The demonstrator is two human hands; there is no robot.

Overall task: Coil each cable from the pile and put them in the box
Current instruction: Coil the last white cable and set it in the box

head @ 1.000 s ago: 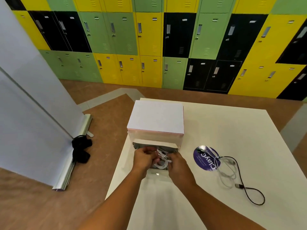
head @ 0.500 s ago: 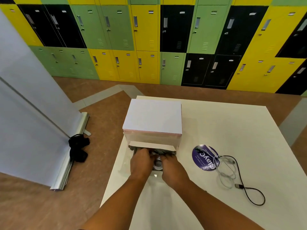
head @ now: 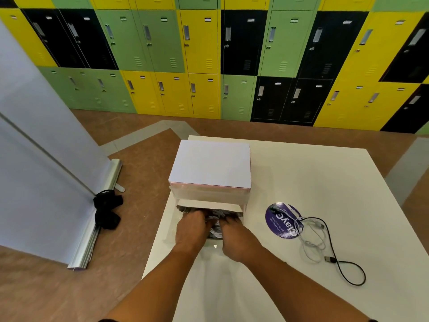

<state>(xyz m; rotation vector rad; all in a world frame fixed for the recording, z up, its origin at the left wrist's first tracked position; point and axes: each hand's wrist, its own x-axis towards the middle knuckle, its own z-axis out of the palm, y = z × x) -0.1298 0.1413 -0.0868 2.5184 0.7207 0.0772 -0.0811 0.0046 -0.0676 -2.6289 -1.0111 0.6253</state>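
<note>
Spanning the lower right of view, white table [head: 325,182]. At its 9 o'clock edge sits the box [head: 170,226], its white lid [head: 210,163] thrown back toward 12.

Left hand [head: 189,231] and right hand [head: 234,242] are both down inside the box, side by side, with a coiled white cable [head: 217,226] between and under them. The fingers curl over the rim and the tips are hidden, so I cannot tell whether they are pinching or only pressing.

At 3 o'clock of the box, well apart from it, lie a loose white cable [head: 311,238] and a black cable [head: 348,270], tangled across a purple sticker [head: 278,226].

Risk, as I judge it: once the hands let go, the coil may spring open and loops could climb over the rim. A finger caught in a loop would drag it back out.

Only a sliver of the coil shows. Its strands seem to run 12 to 6, and the plug ends are hidden. The loose pair stretches roughly 10 to 4.
</note>
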